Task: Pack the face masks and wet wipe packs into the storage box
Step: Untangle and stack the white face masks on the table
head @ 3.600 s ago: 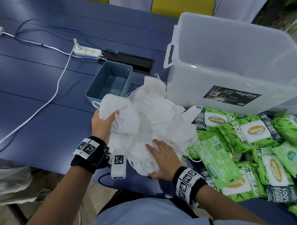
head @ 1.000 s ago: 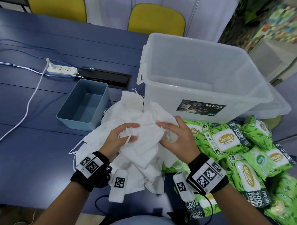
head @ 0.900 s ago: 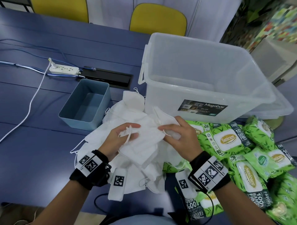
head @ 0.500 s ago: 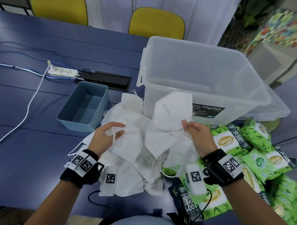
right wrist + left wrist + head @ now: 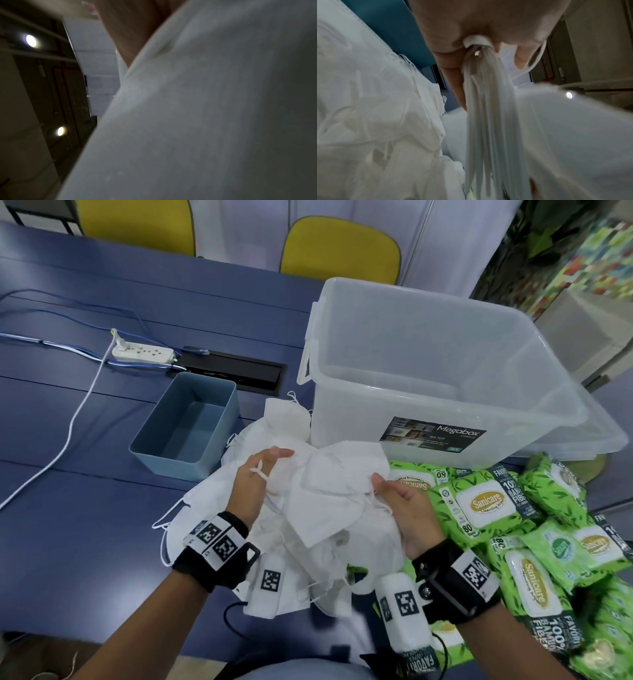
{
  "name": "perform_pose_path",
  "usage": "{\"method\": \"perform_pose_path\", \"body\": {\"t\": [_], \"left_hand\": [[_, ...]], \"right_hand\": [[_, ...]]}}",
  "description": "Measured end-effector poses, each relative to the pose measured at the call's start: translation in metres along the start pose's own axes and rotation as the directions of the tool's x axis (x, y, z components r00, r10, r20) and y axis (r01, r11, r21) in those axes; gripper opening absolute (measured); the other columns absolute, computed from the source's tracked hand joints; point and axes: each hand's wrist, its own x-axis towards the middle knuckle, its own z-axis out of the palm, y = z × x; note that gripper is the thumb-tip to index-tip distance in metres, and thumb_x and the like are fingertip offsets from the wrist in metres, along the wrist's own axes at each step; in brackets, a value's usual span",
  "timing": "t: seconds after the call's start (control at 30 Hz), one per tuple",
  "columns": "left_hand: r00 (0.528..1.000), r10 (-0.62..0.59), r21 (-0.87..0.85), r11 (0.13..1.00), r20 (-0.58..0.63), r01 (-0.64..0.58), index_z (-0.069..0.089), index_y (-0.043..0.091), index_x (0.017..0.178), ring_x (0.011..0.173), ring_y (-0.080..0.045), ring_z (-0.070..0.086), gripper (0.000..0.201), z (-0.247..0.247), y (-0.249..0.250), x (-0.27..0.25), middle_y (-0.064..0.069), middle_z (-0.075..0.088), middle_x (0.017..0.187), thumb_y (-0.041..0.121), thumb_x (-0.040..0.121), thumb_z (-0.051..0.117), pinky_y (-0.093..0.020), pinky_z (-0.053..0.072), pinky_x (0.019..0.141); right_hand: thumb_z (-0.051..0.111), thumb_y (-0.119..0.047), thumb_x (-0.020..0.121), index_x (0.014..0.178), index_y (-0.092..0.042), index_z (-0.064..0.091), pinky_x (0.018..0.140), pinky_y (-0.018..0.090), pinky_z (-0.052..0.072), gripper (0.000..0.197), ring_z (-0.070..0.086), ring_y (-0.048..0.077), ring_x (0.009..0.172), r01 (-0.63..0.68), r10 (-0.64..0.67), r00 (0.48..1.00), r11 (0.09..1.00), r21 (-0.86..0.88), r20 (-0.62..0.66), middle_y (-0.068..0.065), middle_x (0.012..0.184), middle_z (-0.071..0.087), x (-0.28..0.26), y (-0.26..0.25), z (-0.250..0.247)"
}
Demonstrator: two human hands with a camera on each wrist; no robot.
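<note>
A bunch of white face masks [image 5: 335, 491] is held between my two hands over the loose mask pile [image 5: 284, 419] on the blue table. My left hand [image 5: 270, 470] is at the bunch's left side with ear loops [image 5: 488, 108] hooked round a finger. My right hand [image 5: 387, 491] grips the bunch from the right, and a mask [image 5: 223, 121] fills the right wrist view. Behind the masks stands the clear storage box [image 5: 428, 402], with nothing visible inside. Green wet wipe packs [image 5: 486, 501] lie heaped to the right of my right hand.
A small blue bin [image 5: 191, 422] stands left of the mask pile. Behind it are a black cable slot [image 5: 233, 369] and a white power strip [image 5: 144, 354] with cords running left. Yellow chairs [image 5: 339, 248] stand past the table's far edge.
Half a second ago each hand held its own masks apart, the right one raised. Now the hands have come closer and lower, with the masks gathered into one bunch between them.
</note>
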Motion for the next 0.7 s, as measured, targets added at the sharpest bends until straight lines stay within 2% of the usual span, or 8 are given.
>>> {"method": "perform_pose_path", "body": {"t": [0.1,0.2,0.3,0.37,0.47,0.53,0.63,0.7], "left_hand": [[0.998,0.023,0.067,0.997,0.056,-0.027,0.07,0.021,0.096,0.104,-0.008,0.055,0.016,0.012,0.002,-0.009,0.005,0.066,0.099,0.023,0.081,0.064,-0.022,0.041,0.093],[0.997,0.062,0.162,0.984,0.05,-0.069,0.068,0.019,0.102,0.096,0.012,0.053,0.028,0.01,0.0,-0.012,0.004,0.065,0.111,0.009,0.077,0.077,-0.003,0.037,0.084],[0.994,0.095,0.142,0.985,0.044,-0.1,0.066,0.016,0.107,0.091,0.017,0.053,0.03,0.003,0.0,-0.012,0.008,0.064,0.11,0.003,0.081,0.072,-0.007,0.041,0.087],[0.992,0.119,0.102,0.987,0.049,-0.124,0.064,0.016,0.11,0.091,0.018,0.054,0.03,0.002,0.002,-0.012,0.011,0.062,0.109,0.001,0.084,0.068,-0.007,0.044,0.085],[0.991,0.135,0.039,0.99,0.007,-0.135,0.062,0.018,0.112,0.097,0.013,0.054,0.029,-0.002,0.005,-0.009,0.012,0.06,0.114,0.003,0.087,0.064,-0.009,0.044,0.086],[0.994,0.11,0.006,0.994,-0.025,-0.11,0.063,0.023,0.11,0.108,-0.001,0.054,0.028,-0.005,0.006,-0.004,0.015,0.059,0.115,0.014,0.084,0.064,-0.018,0.043,0.096],[0.995,0.067,-0.065,0.995,-0.073,-0.072,0.067,0.031,0.103,0.122,-0.02,0.052,0.033,-0.011,0.008,0.0,0.014,0.061,0.116,0.015,0.077,0.055,-0.038,0.039,0.108],[0.992,0.077,-0.079,0.993,-0.102,-0.085,0.068,0.032,0.098,0.12,-0.022,0.054,0.033,-0.019,0.011,0.003,0.01,0.062,0.115,0.005,0.082,0.057,-0.043,0.04,0.108]], "right_hand": [[0.077,-0.039,0.056,0.055,-0.014,0.069,0.059,0.025,0.046,0.026,0.057,0.012,0.052,-0.003,0.006,0.999,0.999,-0.051,0.046,0.002,0.062,0.067,-0.011,0.007,0.017],[0.08,-0.021,0.056,0.055,-0.014,0.067,0.055,0.02,0.048,0.015,0.058,0.009,0.051,0.03,-0.027,0.996,0.999,-0.04,0.088,0.001,0.061,0.068,-0.014,0.009,0.019],[0.078,0.006,0.064,0.065,-0.008,0.071,0.06,0.017,0.051,0.016,0.063,0.009,0.059,0.05,-0.043,0.989,0.998,-0.043,0.145,0.002,0.068,0.071,-0.015,0.011,0.014],[0.076,0.011,0.066,0.063,-0.013,0.073,0.064,0.016,0.051,0.024,0.063,0.009,0.064,0.066,-0.055,0.988,0.995,-0.076,0.144,-0.001,0.072,0.07,-0.014,0.013,0.007],[0.091,-0.01,0.05,0.07,-0.02,0.074,0.068,0.024,0.054,0.028,0.065,0.012,0.074,0.062,-0.048,0.985,0.995,-0.083,0.168,-0.002,0.084,0.07,-0.012,0.008,-0.006],[0.095,-0.024,0.036,0.077,-0.021,0.073,0.068,0.029,0.056,0.046,0.066,0.016,0.077,0.04,-0.024,0.983,0.995,-0.087,0.18,0.002,0.09,0.071,-0.011,0.004,-0.014],[0.079,0.002,0.061,0.083,-0.018,0.069,0.063,0.031,0.057,0.031,0.067,0.018,0.077,0.082,-0.072,0.99,0.993,-0.086,0.118,0.004,0.099,0.069,-0.015,-0.008,-0.024],[0.067,0.012,0.072,0.086,-0.017,0.065,0.06,0.035,0.057,0.032,0.066,0.023,0.078,0.097,-0.096,0.995,0.995,-0.039,0.025,0.005,0.104,0.066,-0.015,-0.017,-0.035]]}}
